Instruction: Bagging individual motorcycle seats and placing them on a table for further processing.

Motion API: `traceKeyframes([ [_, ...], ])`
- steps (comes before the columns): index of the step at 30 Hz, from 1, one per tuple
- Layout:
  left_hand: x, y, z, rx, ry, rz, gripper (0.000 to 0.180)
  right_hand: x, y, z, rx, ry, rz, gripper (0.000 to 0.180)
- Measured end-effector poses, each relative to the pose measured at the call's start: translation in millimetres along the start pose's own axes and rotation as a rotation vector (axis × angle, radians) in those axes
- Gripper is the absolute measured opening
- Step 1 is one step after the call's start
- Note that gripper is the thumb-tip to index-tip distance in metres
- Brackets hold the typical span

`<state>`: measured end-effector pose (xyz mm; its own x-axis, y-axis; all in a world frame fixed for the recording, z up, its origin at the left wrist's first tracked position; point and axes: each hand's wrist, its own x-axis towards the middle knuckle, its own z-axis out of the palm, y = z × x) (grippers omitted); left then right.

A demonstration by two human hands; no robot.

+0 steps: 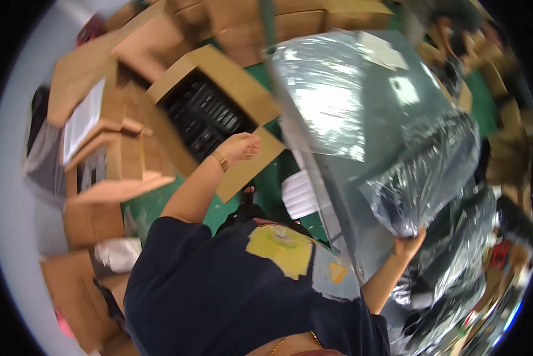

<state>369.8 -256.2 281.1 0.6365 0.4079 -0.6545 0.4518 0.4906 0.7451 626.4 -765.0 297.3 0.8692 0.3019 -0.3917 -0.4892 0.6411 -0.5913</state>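
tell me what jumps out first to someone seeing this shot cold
The shiny silver plastic bag fills the right half, gripped at its lower end by the right hand. At upper centre an open cardboard box packed with dark items draws the eye, with the left hand reaching to its flap. Below sits the person's dark shirt with a yellow print.

Layout, head view. An open carton (210,98) holding rows of packed items (204,118) lies ahead on the left; the left hand (240,147) rests at its near flap. More cartons (109,148) stand to its left (and behind). On the right, a plastic-covered sheet (361,101) slopes; the right hand (409,243) grips a crumpled bag (423,178) against it. Papers (299,193) lie on the floor (266,181) between.
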Motion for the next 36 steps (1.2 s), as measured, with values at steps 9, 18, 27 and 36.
traceKeyframes([
  [9,9,-137,-162,-0.344,0.316,-0.286,0.024,-48,36,84,-0.109,0.423,-0.333,0.064],
  [18,138,-160,-257,-0.216,1.085,-0.605,0.053,-91,132,56,-0.211,0.280,0.120,0.061],
  [27,213,-243,-310,-0.515,1.163,-0.703,0.061,-108,315,198,-0.730,0.270,0.762,0.039],
  [36,225,-285,-332,-0.480,0.972,-0.562,0.072,-100,333,204,-0.901,0.304,0.803,0.031],
])
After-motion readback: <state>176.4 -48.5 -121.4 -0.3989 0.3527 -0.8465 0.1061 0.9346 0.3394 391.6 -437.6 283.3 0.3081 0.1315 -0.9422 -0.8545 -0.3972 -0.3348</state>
